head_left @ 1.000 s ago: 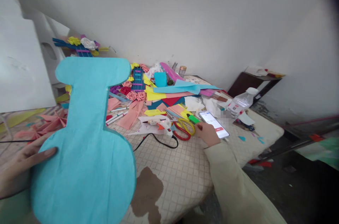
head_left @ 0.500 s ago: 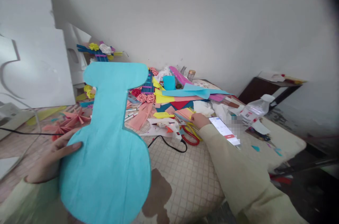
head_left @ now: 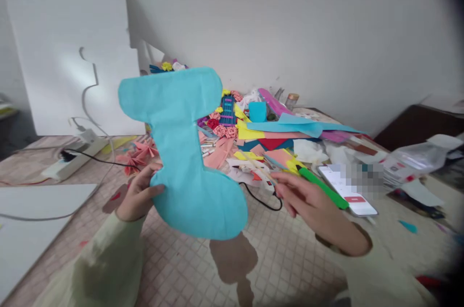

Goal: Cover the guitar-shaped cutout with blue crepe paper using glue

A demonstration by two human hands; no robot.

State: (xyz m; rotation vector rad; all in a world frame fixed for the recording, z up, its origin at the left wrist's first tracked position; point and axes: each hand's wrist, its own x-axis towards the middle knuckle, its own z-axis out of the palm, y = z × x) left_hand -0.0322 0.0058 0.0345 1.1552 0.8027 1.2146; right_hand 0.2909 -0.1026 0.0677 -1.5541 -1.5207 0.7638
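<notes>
My left hand grips the left edge of a turquoise paper-covered cutout, its thumb on the near face. The cutout is held up above the table, with a wide bar at the top, a narrow neck and a rounded bottom. My right hand is to the right of the cutout, fingers pinched on a thin pale stick that points up and left. A white glue gun with a black cord lies behind the stick. Beside the right hand is a long green tool with a dark tip.
Coloured paper sheets and paper flowers crowd the back. A phone and a plastic bottle lie at the right. On the left are a power strip, folded pink paper and white boards.
The turquoise cutout has moved up and away from me, tilting, with my left hand. My right hand has drawn back from the papers and now holds a thin stick. The view has turned left.
</notes>
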